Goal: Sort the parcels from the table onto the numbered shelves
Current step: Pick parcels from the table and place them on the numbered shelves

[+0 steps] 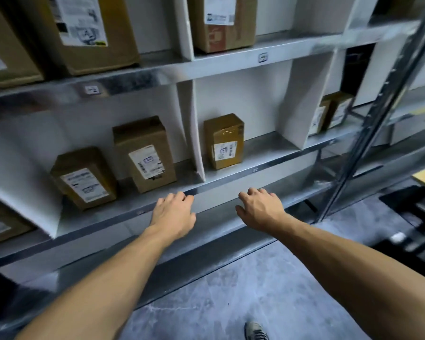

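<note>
Shelf edge, left hand and right hand near it (fingers relaxed, empty)

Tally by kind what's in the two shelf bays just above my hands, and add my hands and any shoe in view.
Cardboard parcels: 3
Hands, left hand and right hand: 2
Shoe: 1
Total: 6

This is a parcel storeroom, a sorting depot by the look of it: grey metal shelves split into bays by white dividers, small tags stuck on the shelf edges, brown cardboard parcels standing upright with printed shipping labels, and a bare grey concrete floor underfoot.
</note>
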